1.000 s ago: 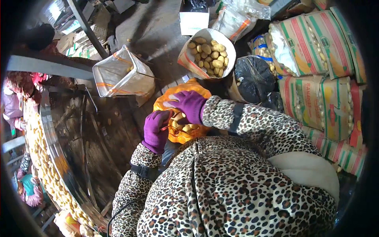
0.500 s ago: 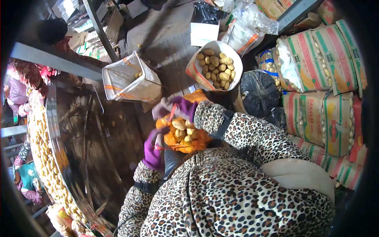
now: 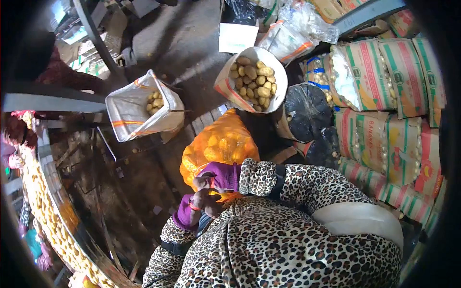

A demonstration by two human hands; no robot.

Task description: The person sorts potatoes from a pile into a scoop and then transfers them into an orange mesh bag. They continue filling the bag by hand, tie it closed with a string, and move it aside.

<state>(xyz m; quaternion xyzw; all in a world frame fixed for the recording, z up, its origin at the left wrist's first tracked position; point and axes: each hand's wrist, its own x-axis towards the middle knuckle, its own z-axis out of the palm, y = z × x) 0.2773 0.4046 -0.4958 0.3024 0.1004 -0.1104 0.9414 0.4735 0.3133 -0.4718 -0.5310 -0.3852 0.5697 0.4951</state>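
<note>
A bulging orange mesh bag (image 3: 221, 141) of potatoes lies in front of my body, its top end drawn in towards me. My right hand (image 3: 213, 178), in a purple and grey glove, is closed on the gathered mesh at the bag's near end. Right beside it, my left hand (image 3: 199, 204), gloved the same way with a red band at the fingers, grips the same end. The two hands nearly touch, and the bag's mouth is mostly hidden under them.
Ahead stand an open white sack (image 3: 252, 81) full of potatoes and another white sack (image 3: 144, 108) with some inside. A curved conveyor (image 3: 55, 206) carries potatoes at left, with other people beyond it. Stacked packed bags (image 3: 379, 139) and a black-covered sack (image 3: 307, 113) line the right.
The bag's mouth, which was open with potatoes showing, is now gathered. Both hands have come together and closer to my body, and the full bag now leans away from me.
</note>
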